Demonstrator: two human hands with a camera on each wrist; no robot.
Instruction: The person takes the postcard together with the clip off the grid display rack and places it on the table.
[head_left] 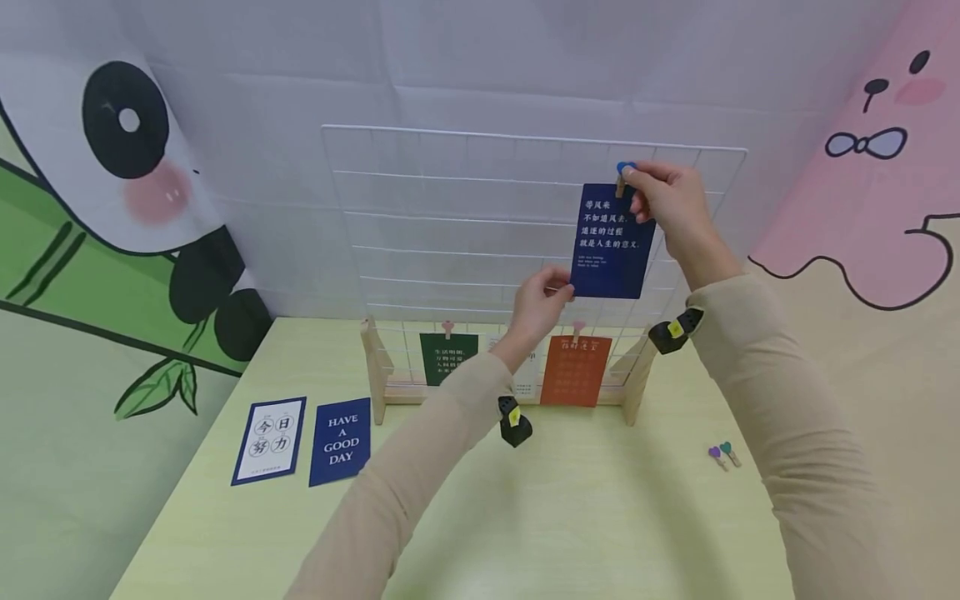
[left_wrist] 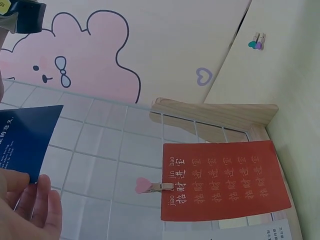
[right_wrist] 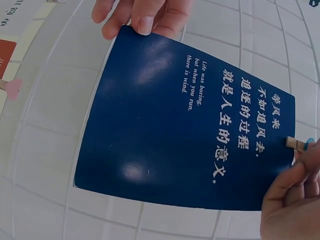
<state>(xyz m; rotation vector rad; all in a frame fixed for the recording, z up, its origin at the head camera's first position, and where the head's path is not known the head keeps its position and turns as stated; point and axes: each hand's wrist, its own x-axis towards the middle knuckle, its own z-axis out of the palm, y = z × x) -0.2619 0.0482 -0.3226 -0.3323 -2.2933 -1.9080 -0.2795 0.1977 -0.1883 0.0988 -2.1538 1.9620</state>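
Against the wire grid [head_left: 465, 225], the left hand [head_left: 542, 302] pinches the dark blue card [head_left: 611, 242] at its bottom corner; the right hand [head_left: 663, 196] pinches the blue clip [head_left: 623, 172] at its top. If the clip misses the wire, the card may drop

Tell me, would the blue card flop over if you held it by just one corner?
Probably only a little. The blue card stays almost flat while the left hand pinches only its bottom corner, so it seems fairly stiff. It bows slightly in the right wrist view, so it likely bends. One small peg at its top suggests it's light.
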